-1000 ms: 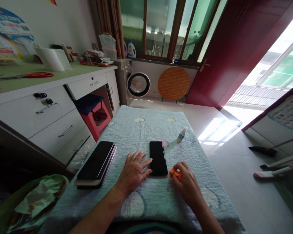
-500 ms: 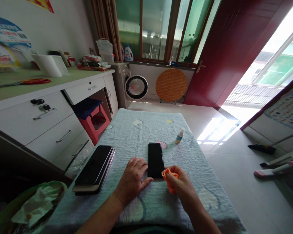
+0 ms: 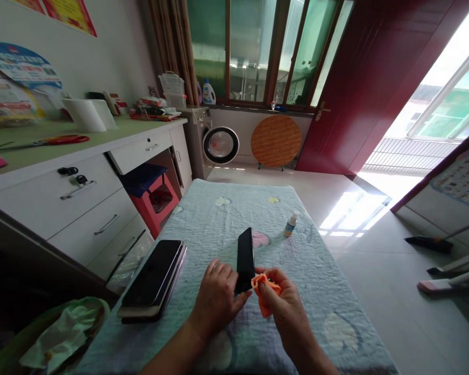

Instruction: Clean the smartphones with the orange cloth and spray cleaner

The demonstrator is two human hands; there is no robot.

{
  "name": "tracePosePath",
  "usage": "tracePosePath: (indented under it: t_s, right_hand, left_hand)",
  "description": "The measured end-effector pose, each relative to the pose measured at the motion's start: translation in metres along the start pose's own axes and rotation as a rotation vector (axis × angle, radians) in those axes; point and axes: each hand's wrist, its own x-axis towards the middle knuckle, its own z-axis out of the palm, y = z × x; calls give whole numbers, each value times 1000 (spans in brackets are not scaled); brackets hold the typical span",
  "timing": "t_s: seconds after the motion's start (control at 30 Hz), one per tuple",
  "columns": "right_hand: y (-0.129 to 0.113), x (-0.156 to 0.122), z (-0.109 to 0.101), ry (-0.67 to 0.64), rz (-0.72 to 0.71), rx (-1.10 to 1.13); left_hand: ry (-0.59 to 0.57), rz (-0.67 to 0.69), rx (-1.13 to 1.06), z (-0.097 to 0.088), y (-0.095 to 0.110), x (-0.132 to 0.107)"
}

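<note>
A black smartphone [image 3: 245, 256] is tipped up on its long side in front of me, its screen turned left. My left hand [image 3: 218, 291] grips its lower left, fingers along the side and thumb at the bottom corner. My right hand [image 3: 283, 297] pinches a crumpled orange cloth [image 3: 266, 301] close to the phone's lower right edge. Whether the right fingertips behind the cloth also touch the phone is hidden. To the left lies a stack of phones [image 3: 152, 276], a black screen on top. A small spray bottle [image 3: 291, 224] stands upright beyond my right hand.
A pale blue quilted cover [image 3: 203, 219] drapes the table. At lower left stands a green bin [image 3: 99, 307] with crumpled paper inside. Left are a white drawer desk [image 3: 89, 208] and a red stool [image 3: 160, 203]; a broom [image 3: 430, 242] lies right.
The phone has gone from lying flat to tipped on its side, right edge raised. My right hand with the cloth has shifted slightly left. The camera view has tilted up a little.
</note>
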Motion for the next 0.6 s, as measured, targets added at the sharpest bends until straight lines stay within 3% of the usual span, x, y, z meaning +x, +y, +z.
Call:
tracePosePath:
  t_s: [0.2,0.37,0.47,0.6]
  right_hand:
    - [3,0,7,-50,-10,-2]
    - [8,0,7,-31,19,-11]
    - [13,2,4,-17,19,-28]
    - [19,6,-3,-13,-21,-74]
  left_hand:
    - [-111,-131,78,-9,12,-2]
    - [-155,-317,-37,-13,5,-6]
    - [-105,-429,-235,-14,-1,-8]
    - [18,-645,-696,-9,1,-11]
